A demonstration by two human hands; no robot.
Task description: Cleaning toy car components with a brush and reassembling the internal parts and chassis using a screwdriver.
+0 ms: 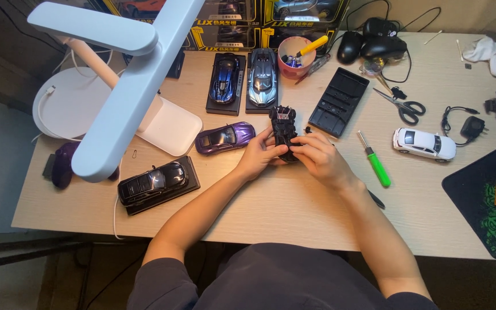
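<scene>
— What are the fingers doing at the centre of the frame?

— Both hands close on a black model car chassis (284, 133), turned underside up. The left hand (258, 155) curls round its near left edge; the right hand (317, 156) pinches its right side with bent fingertips (301, 140).

— And just around them?

— A purple model car (225, 138) lies just left of the left hand, and a green-handled screwdriver (375, 160) just right of the right one (tip pointing up the frame). A black plastic base (338, 101) sits above that.

— Farther out?

— Scissors (402, 105) and a white model car (424, 143) at right, a black car on a stand (154, 183) at lower left, a white desk lamp (127, 86) across the upper left.
</scene>
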